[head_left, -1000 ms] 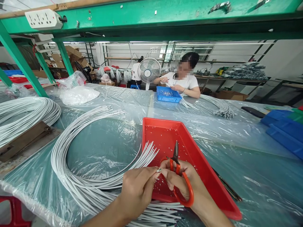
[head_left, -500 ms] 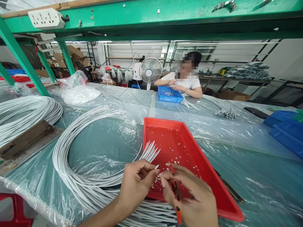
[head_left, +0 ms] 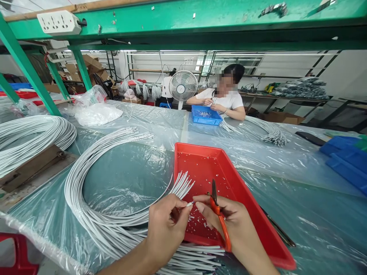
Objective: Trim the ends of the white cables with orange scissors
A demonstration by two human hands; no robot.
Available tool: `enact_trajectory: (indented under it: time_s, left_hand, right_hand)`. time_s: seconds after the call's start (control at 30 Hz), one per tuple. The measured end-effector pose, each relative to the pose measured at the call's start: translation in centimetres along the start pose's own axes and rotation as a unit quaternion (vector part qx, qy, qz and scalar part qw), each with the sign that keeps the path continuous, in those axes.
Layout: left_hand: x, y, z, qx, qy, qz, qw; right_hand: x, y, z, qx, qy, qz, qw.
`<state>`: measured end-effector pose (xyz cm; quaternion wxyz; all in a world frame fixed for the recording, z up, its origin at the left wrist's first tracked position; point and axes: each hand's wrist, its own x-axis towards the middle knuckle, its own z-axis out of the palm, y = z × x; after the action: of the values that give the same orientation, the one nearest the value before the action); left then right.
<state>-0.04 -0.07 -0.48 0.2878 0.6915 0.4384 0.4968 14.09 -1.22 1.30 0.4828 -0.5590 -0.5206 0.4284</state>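
Note:
My left hand (head_left: 168, 221) pinches the end of a white cable (head_left: 189, 204) between thumb and forefinger, just over the near part of a red tray (head_left: 275, 244). Close beside it, my right hand (head_left: 229, 217) has orange-handled snips (head_left: 225, 231) lodged in its grip, their dark blades pointing up and away. The right thumb and forefinger come together at the cable tip; whether they touch it I cannot tell. A looped bundle of white cables (head_left: 76, 187) lies under and left of my left hand, one group of ends resting over the tray's left rim.
White scraps dot the tray floor. Metal tweezers (head_left: 278, 227) lie right of it. Another cable coil (head_left: 60, 131) and a metal block (head_left: 31, 164) are at left. Across the table, a co-worker (head_left: 226, 101) works over a blue tray (head_left: 206, 120). A green beam (head_left: 172, 23) spans above.
The snips have turned in my right hand, so their blades now point upward and away. The right fingertips have closed in on the cable tip. My left hand has barely moved.

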Motion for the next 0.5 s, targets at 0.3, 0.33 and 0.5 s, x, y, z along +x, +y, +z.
enact_trajectory:
  time_s: [0.3,0.33,0.5]
  left_hand:
    - [-0.15,-0.41,0.18,0.085,0.028,0.106,0.99]
    - [-0.17,-0.43,0.18,0.097,0.032,0.118,0.988]
    - [-0.34,-0.55,0.19,0.173,0.049,0.168,0.969]
  right_hand:
    - [-0.77,0.29,0.88,0.152,-0.005,0.096,0.984]
    - [-0.82,0.33,0.93,0.164,-0.003,0.102,0.981]
    - [-0.82,0.69,1.15,0.191,-0.005,0.111,0.975]
